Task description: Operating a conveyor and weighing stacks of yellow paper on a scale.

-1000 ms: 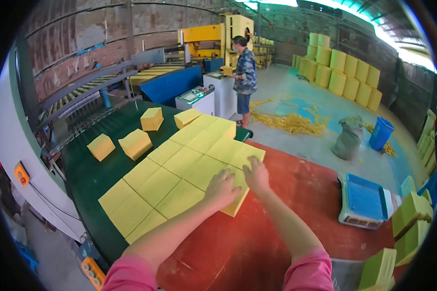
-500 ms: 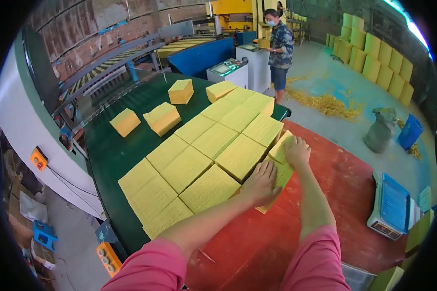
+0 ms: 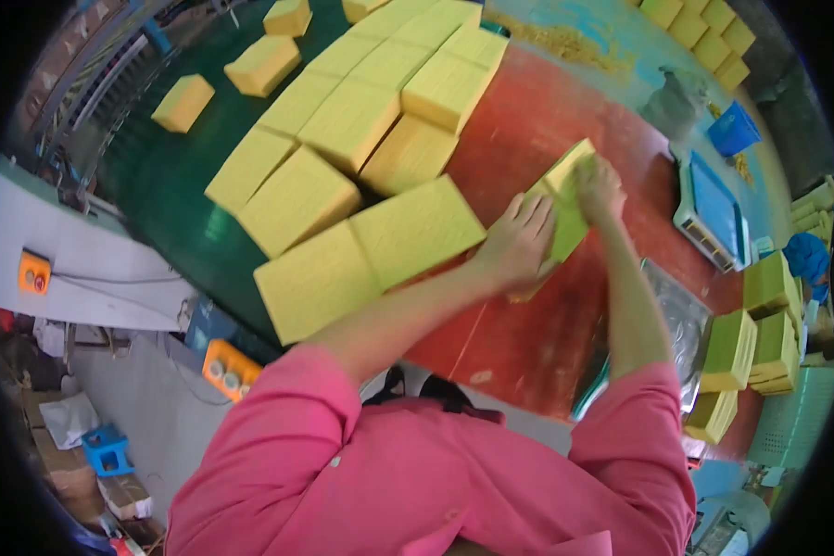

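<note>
Both your hands grip one yellow stack over the red table.

Your left hand (image 3: 519,243) presses flat, fingers spread, against the near side of the yellow paper stack (image 3: 565,199), and your right hand (image 3: 598,185) closes over its far top corner, so the stack sits tilted between them above the red table (image 3: 528,343). Just to the left, touching your left wrist, lies a large yellow block (image 3: 417,227), with another yellow block (image 3: 315,283) beside it at the edge of the green conveyor (image 3: 171,185), where more yellow blocks lie in rows. To your right stand a blue scale (image 3: 713,199) and stacked yellow bundles (image 3: 741,347).
</note>
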The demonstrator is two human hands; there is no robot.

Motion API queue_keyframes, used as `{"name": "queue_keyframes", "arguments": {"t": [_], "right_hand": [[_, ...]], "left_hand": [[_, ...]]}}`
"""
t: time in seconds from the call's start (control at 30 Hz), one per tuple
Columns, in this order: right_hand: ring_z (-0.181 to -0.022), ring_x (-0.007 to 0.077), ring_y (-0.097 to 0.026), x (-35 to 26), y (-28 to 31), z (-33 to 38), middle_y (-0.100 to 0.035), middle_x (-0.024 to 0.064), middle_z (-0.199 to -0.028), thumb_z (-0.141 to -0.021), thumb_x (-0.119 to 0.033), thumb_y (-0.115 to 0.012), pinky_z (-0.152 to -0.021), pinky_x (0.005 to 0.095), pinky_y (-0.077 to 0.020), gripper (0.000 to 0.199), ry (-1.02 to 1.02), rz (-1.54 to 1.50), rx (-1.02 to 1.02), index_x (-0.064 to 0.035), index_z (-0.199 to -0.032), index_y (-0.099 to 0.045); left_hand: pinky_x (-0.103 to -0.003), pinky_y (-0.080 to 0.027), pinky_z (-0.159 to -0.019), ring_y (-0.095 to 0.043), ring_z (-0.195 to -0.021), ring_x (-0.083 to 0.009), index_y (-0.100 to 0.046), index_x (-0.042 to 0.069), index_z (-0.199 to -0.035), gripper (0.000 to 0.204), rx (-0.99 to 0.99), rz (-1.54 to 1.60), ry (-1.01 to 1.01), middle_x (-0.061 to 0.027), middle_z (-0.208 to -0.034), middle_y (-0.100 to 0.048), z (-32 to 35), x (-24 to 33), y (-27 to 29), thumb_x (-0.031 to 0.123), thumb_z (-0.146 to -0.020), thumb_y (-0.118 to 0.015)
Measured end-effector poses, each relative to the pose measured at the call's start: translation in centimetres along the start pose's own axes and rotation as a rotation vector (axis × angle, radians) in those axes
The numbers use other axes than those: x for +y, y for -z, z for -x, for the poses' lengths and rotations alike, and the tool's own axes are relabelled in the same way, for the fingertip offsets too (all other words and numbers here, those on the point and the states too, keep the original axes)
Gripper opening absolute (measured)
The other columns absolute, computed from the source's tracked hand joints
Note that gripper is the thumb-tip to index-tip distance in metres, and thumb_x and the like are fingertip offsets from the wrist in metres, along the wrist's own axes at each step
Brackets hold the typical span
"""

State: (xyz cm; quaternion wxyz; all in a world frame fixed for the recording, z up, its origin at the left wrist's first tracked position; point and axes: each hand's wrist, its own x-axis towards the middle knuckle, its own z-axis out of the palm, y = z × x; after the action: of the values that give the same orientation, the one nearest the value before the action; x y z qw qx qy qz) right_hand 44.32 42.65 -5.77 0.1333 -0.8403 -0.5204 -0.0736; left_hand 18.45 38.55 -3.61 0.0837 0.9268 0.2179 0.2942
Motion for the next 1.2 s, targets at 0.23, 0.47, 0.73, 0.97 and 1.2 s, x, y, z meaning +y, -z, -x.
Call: {"name": "queue_keyframes", "arguments": {"t": [0.23,0.47,0.73,0.97,1.2], "right_hand": [[-0.140,0.0281,-0.037,-0.5,1.8,1.5,-0.040,0.0065,-0.152,-0.098,-0.053,-0.039,-0.106,0.0588,-0.0336,0.062,-0.032,0.048,-0.140,-0.0132,-0.145,-0.040],[-0.130,0.0269,-0.047,-4.1,3.7,3.4,-0.053,0.0085,-0.138,-0.089,-0.039,-0.061,-0.103,0.0503,-0.0404,0.045,0.342,-0.086,0.318,-0.0147,-0.127,-0.059],[-0.100,0.0232,-0.060,-11.3,5.1,11.1,-0.068,-0.0006,-0.095,-0.098,-0.034,-0.042,-0.101,0.0451,-0.0366,0.030,0.933,-0.020,-0.249,-0.0250,-0.101,-0.071],[-0.093,0.0240,-0.059,-8.8,6.4,14.5,-0.064,0.0030,-0.084,-0.097,-0.037,-0.048,-0.104,0.0486,-0.0340,0.033,0.983,-0.114,-0.246,-0.0157,-0.080,-0.066],[-0.106,0.0291,-0.058,-6.3,7.9,18.7,-0.065,0.0063,-0.099,-0.095,-0.037,-0.053,-0.112,0.0505,-0.0288,0.029,1.016,-0.274,-0.079,-0.0117,-0.096,-0.067]], "left_hand": [[-0.052,-0.025,-0.116,-0.040,-0.135,-0.0368,-0.051,-0.006,-0.129,0.071,0.131,0.019,-0.115,-0.0243,-0.139,-0.047,1.4,2.1,0.4,0.044,-0.083,-0.068],[-0.060,-0.022,-0.115,-0.033,-0.141,-0.0347,-0.056,0.009,-0.134,0.068,-0.265,-0.265,-0.025,-0.0165,-0.148,-0.041,10.0,1.6,13.4,0.023,-0.071,-0.080],[-0.066,-0.023,-0.111,-0.032,-0.142,-0.0358,-0.059,0.024,-0.133,0.059,-0.419,-0.383,-0.005,-0.0131,-0.153,-0.036,13.7,-3.8,11.6,0.017,-0.077,-0.074],[-0.064,-0.026,-0.111,-0.031,-0.143,-0.0352,-0.060,0.025,-0.133,0.057,-0.447,-0.421,0.015,-0.0108,-0.154,-0.036,13.8,-3.7,11.7,0.012,-0.078,-0.070],[-0.064,-0.025,-0.111,-0.029,-0.144,-0.0360,-0.058,0.025,-0.135,0.057,-0.518,-0.420,-0.015,-0.0128,-0.154,-0.036,12.1,-2.1,11.7,0.017,-0.079,-0.070]]}}
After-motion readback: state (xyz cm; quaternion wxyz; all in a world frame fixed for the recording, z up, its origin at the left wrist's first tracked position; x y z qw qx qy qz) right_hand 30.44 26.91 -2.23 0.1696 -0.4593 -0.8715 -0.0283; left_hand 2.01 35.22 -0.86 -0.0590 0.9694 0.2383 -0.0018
